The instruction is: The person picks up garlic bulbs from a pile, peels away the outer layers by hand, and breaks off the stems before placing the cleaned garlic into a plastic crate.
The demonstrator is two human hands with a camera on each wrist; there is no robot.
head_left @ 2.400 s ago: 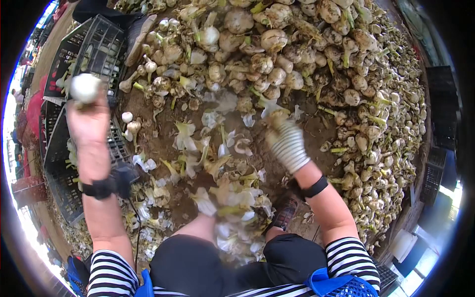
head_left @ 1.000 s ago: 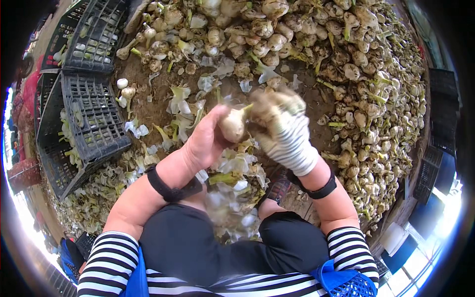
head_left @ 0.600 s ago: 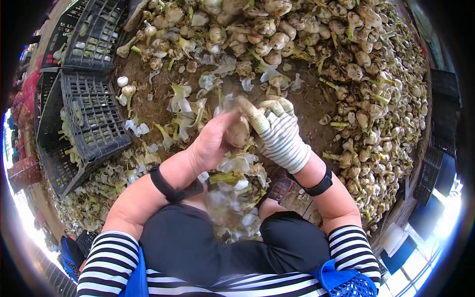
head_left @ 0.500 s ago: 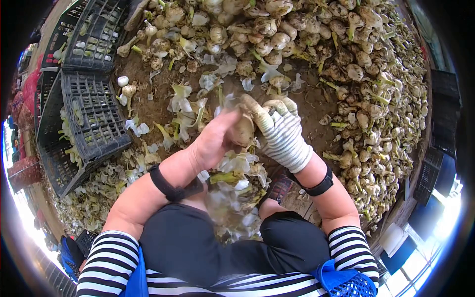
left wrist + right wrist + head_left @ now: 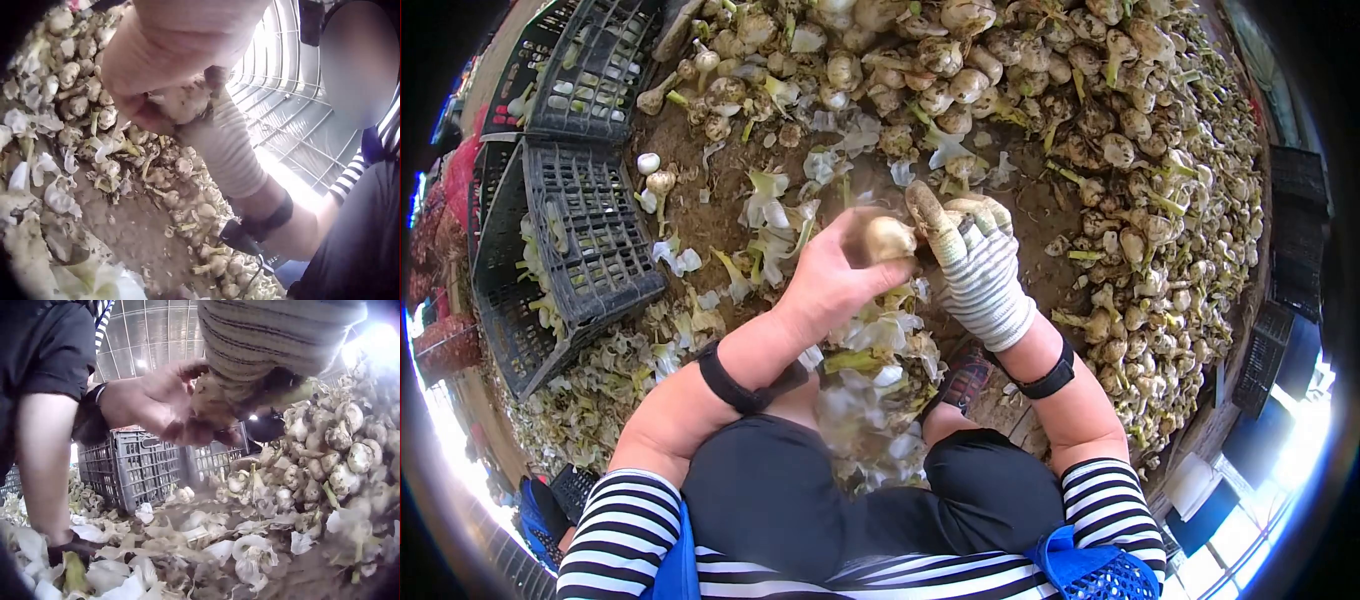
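My bare left hand [image 5: 832, 270] grips a pale garlic bulb [image 5: 889, 240] in front of my knees, thumb along its near side. The bulb's neck end points toward my right hand [image 5: 980, 260], which wears a dirty striped knit glove. One gloved digit stands raised beside the bulb, and the other fingers are curled; I cannot tell whether they hold something. In the left wrist view the bulb [image 5: 184, 100] shows dirt specks, with gloved fingertips right at its end. The right wrist view has the glove [image 5: 275, 344] overlapping the left hand [image 5: 153, 403].
A large heap of unpeeled garlic [image 5: 1140, 200] spreads ahead and to the right. Black plastic crates [image 5: 590, 230] stand at the left, several bulbs inside. Loose peeled skins [image 5: 770, 200] litter the dirt floor between my feet. A few garlic bulbs [image 5: 658, 180] lie beside the crates.
My left hand came back from the crates, where it held a white bulb, and now holds another bulb. Just now it turned this bulb, and the raised gloved digit lifted off it.
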